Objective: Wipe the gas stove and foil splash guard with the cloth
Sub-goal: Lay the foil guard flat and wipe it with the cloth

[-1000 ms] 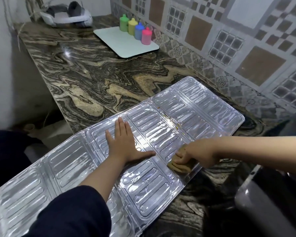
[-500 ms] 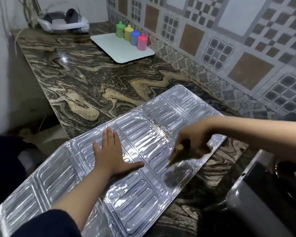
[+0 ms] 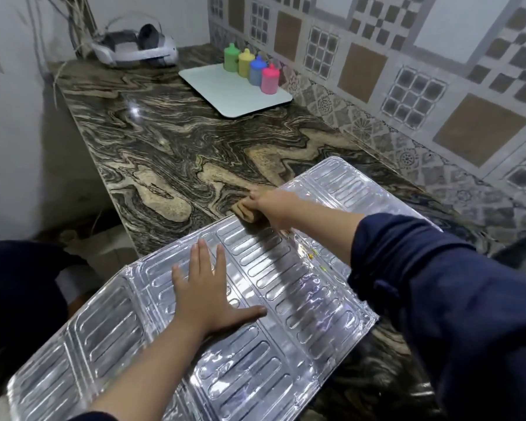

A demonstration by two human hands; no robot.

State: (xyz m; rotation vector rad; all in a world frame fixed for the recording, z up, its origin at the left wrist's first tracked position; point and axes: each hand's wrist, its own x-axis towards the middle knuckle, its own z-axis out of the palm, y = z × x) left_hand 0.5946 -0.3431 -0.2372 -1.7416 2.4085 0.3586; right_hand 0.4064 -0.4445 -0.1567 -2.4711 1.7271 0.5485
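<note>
The foil splash guard (image 3: 301,323) lies flat and unfolded across the marble counter, its ribbed silver panels facing up. My left hand (image 3: 205,294) presses flat on a middle panel, fingers spread, holding nothing. My right hand (image 3: 274,208) reaches across to the guard's far edge and is closed on a folded tan cloth (image 3: 246,213), which rests on that edge where foil meets counter. My dark sleeve covers the right end of the guard. The gas stove is hidden except for a dark sliver at the far right.
The marble counter (image 3: 170,153) runs back to a white tray (image 3: 225,92) carrying several coloured bottles (image 3: 251,69). A white headset (image 3: 134,47) sits in the far corner. A tiled wall (image 3: 407,86) borders the right; the counter's left edge drops to the floor.
My right hand has carried the cloth from the guard's near right edge across to its far edge. My left hand stays pressed on the foil.
</note>
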